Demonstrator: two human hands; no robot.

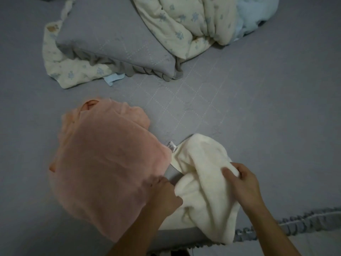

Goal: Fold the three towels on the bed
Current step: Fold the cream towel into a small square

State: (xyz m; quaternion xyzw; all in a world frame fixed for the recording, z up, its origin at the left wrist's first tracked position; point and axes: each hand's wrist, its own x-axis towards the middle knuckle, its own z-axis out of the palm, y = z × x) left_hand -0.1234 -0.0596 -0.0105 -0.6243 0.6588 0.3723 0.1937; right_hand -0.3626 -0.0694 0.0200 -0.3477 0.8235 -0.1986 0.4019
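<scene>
A pink towel lies rumpled on the grey bed at the near left. Beside it on the right, a cream-white towel sits bunched up, its small label showing at the top left corner. My left hand is closed at the seam between the two towels and grips the white towel's left edge. My right hand pinches a fold of the white towel on its right side. A third towel cannot be told apart from the other cloth.
A grey ruffled pillow lies at the back, on a cream floral cloth. A cream floral quilt with light blue lining is heaped at the back right. The bed's ruffled edge runs along the near right.
</scene>
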